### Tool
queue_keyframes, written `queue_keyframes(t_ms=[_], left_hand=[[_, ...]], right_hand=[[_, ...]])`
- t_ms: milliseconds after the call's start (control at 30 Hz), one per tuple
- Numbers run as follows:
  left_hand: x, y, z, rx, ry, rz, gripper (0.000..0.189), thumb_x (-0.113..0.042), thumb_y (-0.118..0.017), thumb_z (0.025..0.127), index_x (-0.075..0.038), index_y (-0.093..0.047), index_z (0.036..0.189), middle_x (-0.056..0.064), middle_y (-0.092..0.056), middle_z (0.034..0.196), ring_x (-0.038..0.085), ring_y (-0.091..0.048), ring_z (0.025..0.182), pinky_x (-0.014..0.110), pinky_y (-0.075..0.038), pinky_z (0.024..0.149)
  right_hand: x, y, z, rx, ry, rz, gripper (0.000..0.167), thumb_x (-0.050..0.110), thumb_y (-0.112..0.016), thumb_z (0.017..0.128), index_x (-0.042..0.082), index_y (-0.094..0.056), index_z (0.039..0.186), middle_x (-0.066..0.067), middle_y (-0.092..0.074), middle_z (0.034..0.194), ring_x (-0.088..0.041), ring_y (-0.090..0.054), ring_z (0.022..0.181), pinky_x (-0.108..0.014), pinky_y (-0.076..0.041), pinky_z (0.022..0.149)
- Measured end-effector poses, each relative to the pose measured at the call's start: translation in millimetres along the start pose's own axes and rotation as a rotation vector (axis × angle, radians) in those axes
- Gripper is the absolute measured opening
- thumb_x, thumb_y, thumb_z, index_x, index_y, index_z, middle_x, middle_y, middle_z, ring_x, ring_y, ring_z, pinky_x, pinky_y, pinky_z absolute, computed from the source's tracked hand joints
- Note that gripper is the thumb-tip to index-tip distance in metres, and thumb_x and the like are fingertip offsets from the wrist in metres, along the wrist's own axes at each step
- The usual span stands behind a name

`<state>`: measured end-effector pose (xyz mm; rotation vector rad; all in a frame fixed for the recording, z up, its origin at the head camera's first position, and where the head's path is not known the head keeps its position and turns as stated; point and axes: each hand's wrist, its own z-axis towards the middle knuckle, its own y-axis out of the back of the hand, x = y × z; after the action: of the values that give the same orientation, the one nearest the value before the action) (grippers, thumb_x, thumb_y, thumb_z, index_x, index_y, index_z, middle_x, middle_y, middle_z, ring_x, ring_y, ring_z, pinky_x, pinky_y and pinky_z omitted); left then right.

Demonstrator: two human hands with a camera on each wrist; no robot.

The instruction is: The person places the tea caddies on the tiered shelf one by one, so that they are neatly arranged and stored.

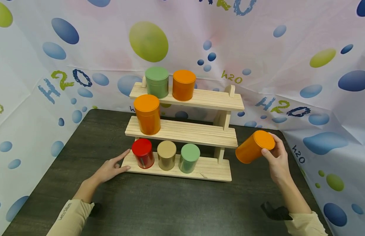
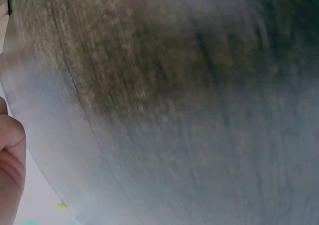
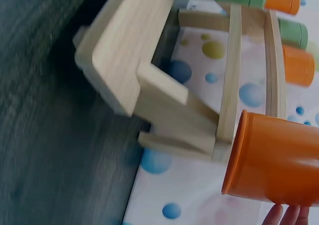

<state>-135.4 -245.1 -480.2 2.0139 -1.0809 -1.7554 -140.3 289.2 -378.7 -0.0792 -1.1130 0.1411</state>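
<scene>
My right hand (image 1: 279, 157) grips an orange canister (image 1: 253, 147) beside the right end of a three-tier wooden rack (image 1: 197, 131). The canister is tilted and off the table; in the right wrist view its orange wall (image 3: 274, 160) shows, with fingertips against it. At the rack's bottom left corner my left hand (image 1: 108, 168) touches the board, index finger extended and thumb at the front edge. Near that hand on the bottom tier stand a red canister (image 1: 143, 154), a gold one and a light green one. In the left wrist view only part of the hand (image 2: 10, 155) appears.
A tall orange canister (image 1: 147, 114) stands at the middle tier's left. Above, a green canister (image 1: 157, 82) and another orange canister (image 1: 184, 85) stand on the top tier. The rack sits on a dark table (image 1: 176, 203), with a patterned sheet (image 1: 182, 39) behind and at the sides.
</scene>
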Motion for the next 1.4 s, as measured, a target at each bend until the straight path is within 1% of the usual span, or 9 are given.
queue_keyframes(t_ms=[167,467,667,833,933,1033,1200,1400], left_hand=[[-0.1,-0.1,0.4,0.001,0.000,0.002,0.075,-0.034,-0.061,0.087,-0.015,-0.019,0.147,-0.004,-0.031,0.052,0.009,-0.025,0.044,0.023,-0.026,0.045],[0.3,-0.5,1.1,-0.002,-0.002,0.006,0.075,-0.034,-0.061,0.087,-0.015,-0.020,0.147,-0.004,-0.031,0.053,0.009,-0.026,0.045,0.023,-0.026,0.045],[0.4,-0.4,1.3,-0.002,0.001,0.005,0.076,-0.034,-0.061,0.087,-0.015,-0.020,0.147,-0.004,-0.031,0.053,0.009,-0.026,0.045,0.023,-0.027,0.045],[0.7,-0.3,1.2,-0.006,0.002,0.006,0.075,-0.034,-0.061,0.087,-0.014,-0.020,0.147,-0.004,-0.031,0.053,0.009,-0.026,0.045,0.023,-0.027,0.045],[0.7,-0.4,1.1,-0.007,0.006,0.003,0.076,-0.034,-0.062,0.087,-0.014,-0.020,0.147,-0.004,-0.031,0.053,0.009,-0.026,0.045,0.023,-0.027,0.045],[0.5,-0.5,1.0,-0.005,0.012,0.000,0.076,-0.034,-0.061,0.087,-0.014,-0.020,0.147,-0.004,-0.031,0.053,0.009,-0.026,0.045,0.023,-0.027,0.045],[0.2,-0.8,0.7,-0.004,0.010,-0.002,0.076,-0.034,-0.061,0.087,-0.014,-0.020,0.147,-0.004,-0.030,0.053,0.009,-0.026,0.045,0.023,-0.026,0.045],[0.6,-1.1,0.4,-0.006,0.001,-0.005,0.075,-0.033,-0.061,0.087,-0.014,-0.020,0.147,-0.004,-0.030,0.052,0.008,-0.025,0.044,0.023,-0.026,0.044]], right_hand=[[-4,-15,-7.5,0.052,-0.026,-0.019,0.044,-0.008,-0.050,0.088,0.008,-0.044,0.128,-0.001,-0.051,0.115,-0.010,-0.051,0.100,-0.018,-0.041,0.085],[-16,-38,-18.8,0.123,-0.087,-0.029,0.046,-0.007,-0.054,0.087,0.012,-0.044,0.128,0.003,-0.054,0.113,-0.008,-0.054,0.096,-0.019,-0.045,0.082],[-29,-51,-23.8,0.183,-0.080,-0.030,0.048,-0.004,-0.057,0.086,0.010,-0.043,0.129,0.003,-0.053,0.116,-0.008,-0.053,0.099,-0.020,-0.045,0.083],[-38,-62,-25.5,0.211,-0.078,-0.044,0.051,-0.006,-0.059,0.083,0.010,-0.043,0.129,0.004,-0.051,0.119,-0.008,-0.051,0.102,-0.020,-0.044,0.085],[-42,-67,-26.0,0.229,-0.073,-0.054,0.052,-0.007,-0.058,0.082,0.007,-0.042,0.129,0.004,-0.050,0.119,-0.008,-0.050,0.103,-0.020,-0.043,0.085],[-47,-71,-26.8,0.239,-0.076,-0.070,0.052,-0.010,-0.057,0.080,0.001,-0.041,0.129,0.004,-0.050,0.119,-0.008,-0.049,0.103,-0.020,-0.043,0.084],[-52,-76,-28.4,0.237,-0.108,-0.108,0.053,-0.013,-0.055,0.079,-0.008,-0.036,0.128,0.004,-0.049,0.118,-0.009,-0.047,0.102,-0.020,-0.042,0.083],[-56,-79,-29.3,0.227,-0.134,-0.139,0.055,-0.014,-0.055,0.078,-0.012,-0.034,0.128,0.005,-0.049,0.115,-0.009,-0.046,0.098,-0.019,-0.042,0.083]])
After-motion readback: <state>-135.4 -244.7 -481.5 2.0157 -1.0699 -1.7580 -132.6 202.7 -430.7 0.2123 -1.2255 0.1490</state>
